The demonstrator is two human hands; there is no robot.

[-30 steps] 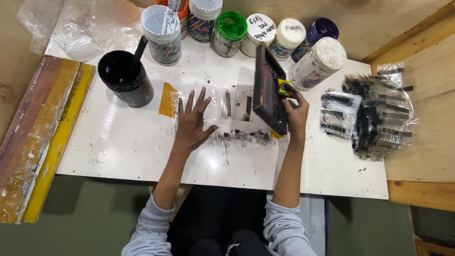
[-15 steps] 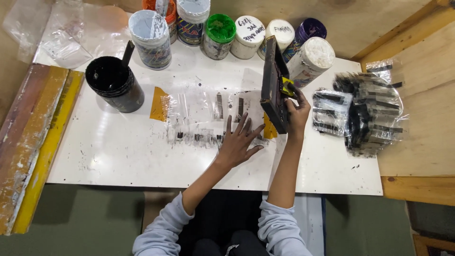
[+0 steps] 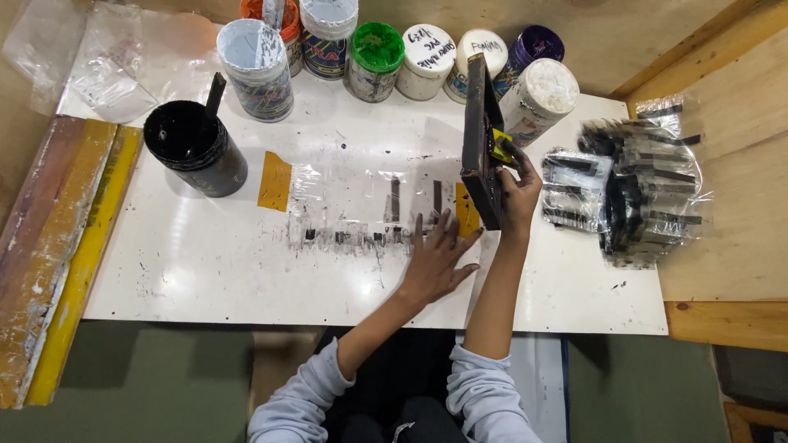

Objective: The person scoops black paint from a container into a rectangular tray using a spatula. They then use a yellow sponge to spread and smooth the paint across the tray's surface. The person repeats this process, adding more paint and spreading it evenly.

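Observation:
My right hand (image 3: 519,190) grips a small dark printing frame (image 3: 480,139) and holds it tilted up on its edge, with a yellow piece by my fingers. My left hand (image 3: 437,258) lies flat with fingers spread on the white board (image 3: 205,262), at the right end of a clear plastic sheet (image 3: 361,197) taped down with orange tape (image 3: 274,181). Black printed strips and ink smears show on the sheet just left of my left hand.
An open black ink pot (image 3: 190,146) with a stick stands at the left. Several lidded paint jars (image 3: 377,49) line the back edge. A pile of printed plastic bags (image 3: 636,193) lies at the right. Long yellow wooden squeegees (image 3: 61,246) lie along the left.
My left hand slid from the middle of the plastic sheet to its right end, near the frame. The right hand tilted the frame more upright.

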